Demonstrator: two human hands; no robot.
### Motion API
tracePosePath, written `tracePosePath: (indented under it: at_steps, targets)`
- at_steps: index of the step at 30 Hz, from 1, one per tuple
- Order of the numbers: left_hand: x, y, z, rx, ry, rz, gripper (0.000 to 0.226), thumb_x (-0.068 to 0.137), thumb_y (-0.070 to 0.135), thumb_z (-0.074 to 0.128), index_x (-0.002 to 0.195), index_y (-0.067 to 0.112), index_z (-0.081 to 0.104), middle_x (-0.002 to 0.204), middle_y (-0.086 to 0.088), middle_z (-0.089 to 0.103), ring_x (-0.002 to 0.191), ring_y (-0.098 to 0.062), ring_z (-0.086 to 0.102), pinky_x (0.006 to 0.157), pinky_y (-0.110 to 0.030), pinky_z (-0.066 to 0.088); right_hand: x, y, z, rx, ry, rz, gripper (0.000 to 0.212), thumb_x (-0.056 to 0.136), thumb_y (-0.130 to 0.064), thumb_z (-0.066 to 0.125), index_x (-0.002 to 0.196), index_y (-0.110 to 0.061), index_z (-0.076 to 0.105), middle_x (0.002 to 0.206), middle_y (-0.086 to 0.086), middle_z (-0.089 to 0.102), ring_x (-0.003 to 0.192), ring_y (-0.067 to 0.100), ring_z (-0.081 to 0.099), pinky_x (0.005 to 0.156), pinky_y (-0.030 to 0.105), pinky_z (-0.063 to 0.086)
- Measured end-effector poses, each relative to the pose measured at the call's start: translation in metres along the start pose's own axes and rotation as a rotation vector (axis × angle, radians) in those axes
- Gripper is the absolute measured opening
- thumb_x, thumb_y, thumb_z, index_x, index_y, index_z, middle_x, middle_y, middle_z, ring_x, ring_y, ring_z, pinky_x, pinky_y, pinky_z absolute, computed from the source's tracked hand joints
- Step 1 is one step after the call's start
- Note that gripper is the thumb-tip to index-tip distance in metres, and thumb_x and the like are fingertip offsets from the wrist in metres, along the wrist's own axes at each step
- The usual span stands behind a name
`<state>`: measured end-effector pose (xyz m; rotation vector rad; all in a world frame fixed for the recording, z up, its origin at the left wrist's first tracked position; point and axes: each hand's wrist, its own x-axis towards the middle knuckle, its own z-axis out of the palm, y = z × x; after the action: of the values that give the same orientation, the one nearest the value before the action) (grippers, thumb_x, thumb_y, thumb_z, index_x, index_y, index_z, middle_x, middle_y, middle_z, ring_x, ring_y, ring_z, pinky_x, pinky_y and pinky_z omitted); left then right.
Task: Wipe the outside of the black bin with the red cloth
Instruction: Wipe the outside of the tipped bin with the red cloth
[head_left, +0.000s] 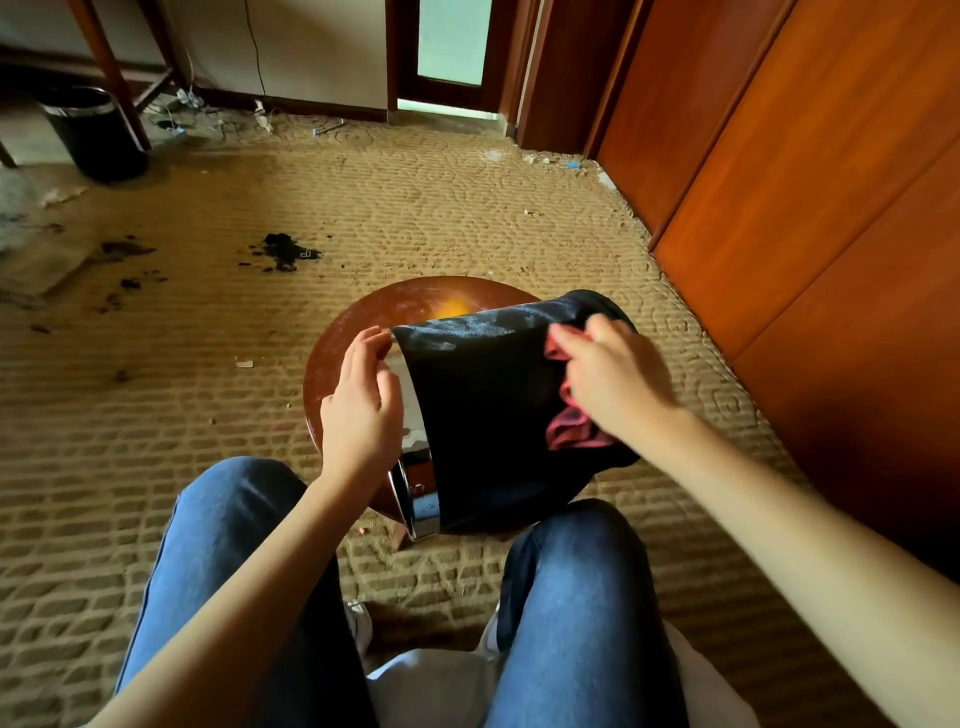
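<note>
Head view gave me the bin lying on its side on the round wooden bench, its chrome-banded mouth turned left and toward me, its base pointing away to the right. Pale dusty smears showed along the bin's upper side.

The left hand was at the bin's mouth, fingers curved over the top of the rim and thumb against the chrome band, grasping it there. The right hand lay on the bin's side near the base, fingers curled into the cloth and pressing it onto the black wall. I could see red folds of the cloth bunched out under the palm and beside the fingers.

Two knees in blue jeans sat just on my side of the bin, one under each forearm. Patterned tan carpet spread round the bench. Beyond the bin and to its left I saw a dark stain on the carpet. Far beyond that, at the upper left, stood a second bin, upright beside a wooden frame. Reddish wooden panels ran along the right of the bin.
</note>
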<state>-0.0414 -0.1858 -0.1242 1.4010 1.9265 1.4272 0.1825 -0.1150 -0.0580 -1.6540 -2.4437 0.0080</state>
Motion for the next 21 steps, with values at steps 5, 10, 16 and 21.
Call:
tracePosePath:
  at_steps: [5,10,16,21]
  targets:
    - [0.017,0.004,-0.006,0.19,0.012,-0.042,0.018,0.094,0.022,0.044,0.108,0.015,0.054,0.118,-0.003,0.051,0.104,-0.024,0.052,0.09,-0.039,0.029,-0.001,0.072,-0.027,0.116,0.12,0.318,0.029,0.09,-0.01,0.043,0.096,-0.018,0.071,0.096,0.006,0.05,0.079,0.025,0.052,0.074,0.026,0.042]
    - [0.025,0.003,-0.011,-0.003,-0.075,-0.343,0.031,0.094,0.039,0.05,0.081,0.011,0.053,0.09,-0.012,0.056,0.08,-0.026,0.054,0.078,-0.043,0.045,0.01,0.082,-0.04,0.446,0.209,0.53,0.036,0.087,-0.005,0.039,0.08,-0.025,0.068,0.099,0.004,0.069,0.089,0.025,0.062,0.078,0.031,0.048]
    - [0.032,0.008,-0.008,-0.297,-0.103,-0.47,0.027,0.093,0.019,0.052,0.068,0.012,0.045,0.063,-0.004,0.036,0.057,-0.014,0.032,0.052,-0.028,0.024,0.036,0.066,-0.011,0.694,-0.054,0.635,0.034,0.091,-0.032,0.052,0.103,-0.001,0.062,0.083,0.007,0.057,0.078,0.021,0.052,0.07,0.03,0.037]
    - [0.045,0.006,0.007,-0.265,-0.046,-0.475,0.033,0.097,0.021,0.044,0.066,0.013,0.038,0.061,-0.005,0.035,0.056,-0.018,0.033,0.055,-0.032,0.027,0.04,0.068,-0.01,0.715,-0.161,0.592,0.031,0.096,-0.032,0.05,0.122,-0.017,0.057,0.111,0.004,0.057,0.098,0.019,0.05,0.083,0.029,0.039]
